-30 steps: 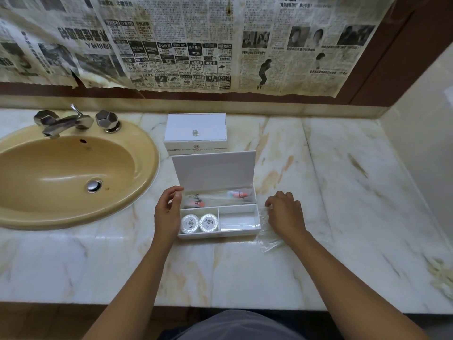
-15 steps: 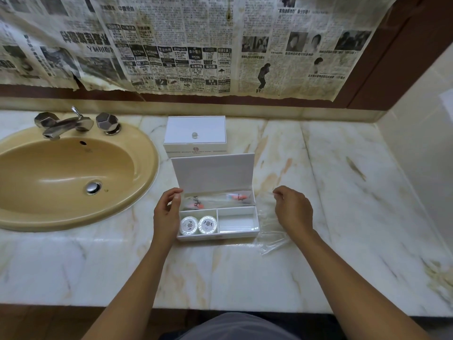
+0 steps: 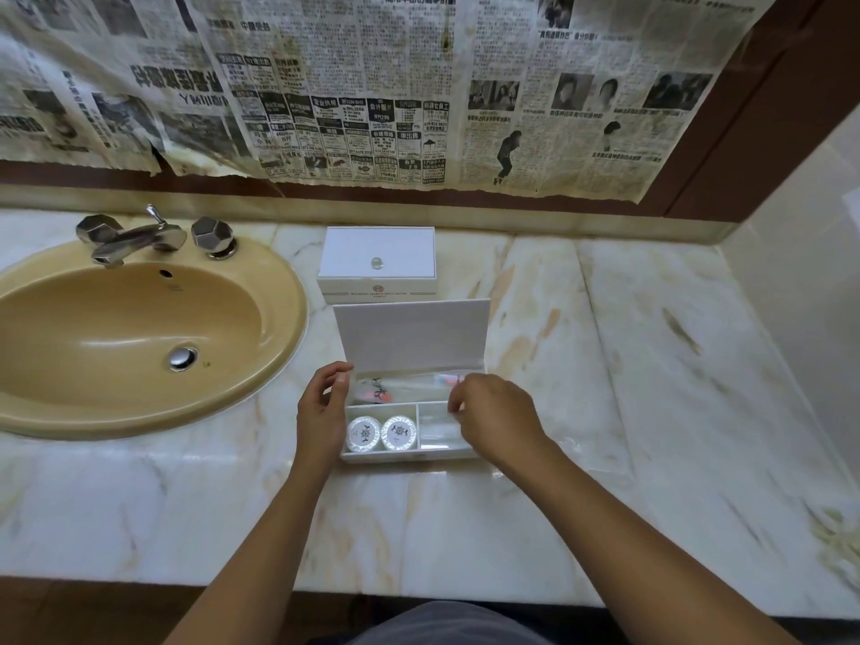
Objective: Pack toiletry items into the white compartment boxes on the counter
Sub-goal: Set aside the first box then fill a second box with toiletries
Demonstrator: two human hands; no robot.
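Note:
An open white compartment box stands on the marble counter with its lid raised at the back. Two round wrapped soaps lie in its front left compartment. Wrapped items with orange parts fill the long back compartment. My left hand holds the box's left wall. Over the front right compartment, my right hand pinches a clear plastic packet that hangs into that compartment. A second white box, closed and with a small knob on its lid, sits behind.
A tan sink with a chrome tap lies to the left. Newspaper sheets cover the back wall. A tiled side wall closes the right end. The counter's front edge runs below my arms.
My right hand lifted the clear packet from the counter right of the box and moved left over the front right compartment. My left hand stayed at the box's left side.

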